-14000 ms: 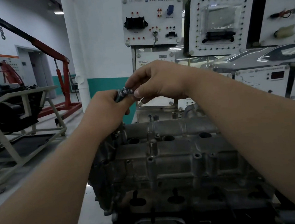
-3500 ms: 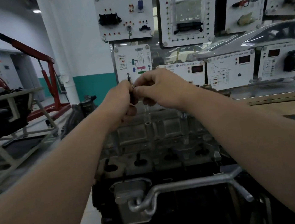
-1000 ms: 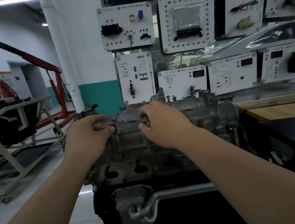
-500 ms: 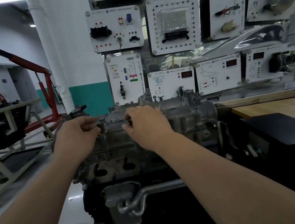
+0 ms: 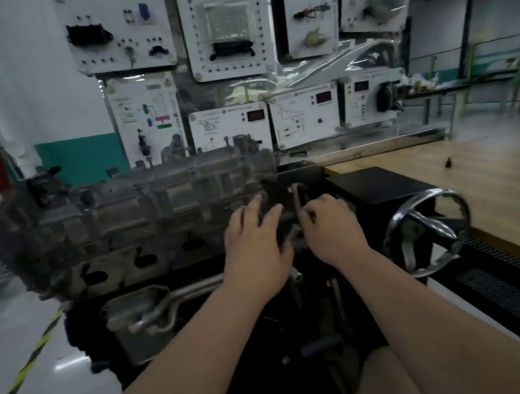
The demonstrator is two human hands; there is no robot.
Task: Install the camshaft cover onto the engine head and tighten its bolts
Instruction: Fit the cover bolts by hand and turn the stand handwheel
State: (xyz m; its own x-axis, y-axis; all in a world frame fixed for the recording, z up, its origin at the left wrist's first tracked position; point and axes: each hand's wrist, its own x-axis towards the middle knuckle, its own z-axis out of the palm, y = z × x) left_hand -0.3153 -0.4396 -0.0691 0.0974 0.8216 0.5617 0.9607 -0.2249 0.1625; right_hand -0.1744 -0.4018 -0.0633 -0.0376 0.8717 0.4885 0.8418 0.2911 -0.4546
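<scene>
Camshaft cover sits along the top of the engine head, grey and ribbed, with both hands low at the head's right end. The left hand lies palm down with its fingers fairly straight and loosely spread, reaching toward that end, while the right hand is just beside it, its fingers curled next to a dark upright bar; blur hides whether it actually grips the bar. Right of the engine head are a chrome handwheel and a wooden tabletop, and white training panels hang behind it.
</scene>
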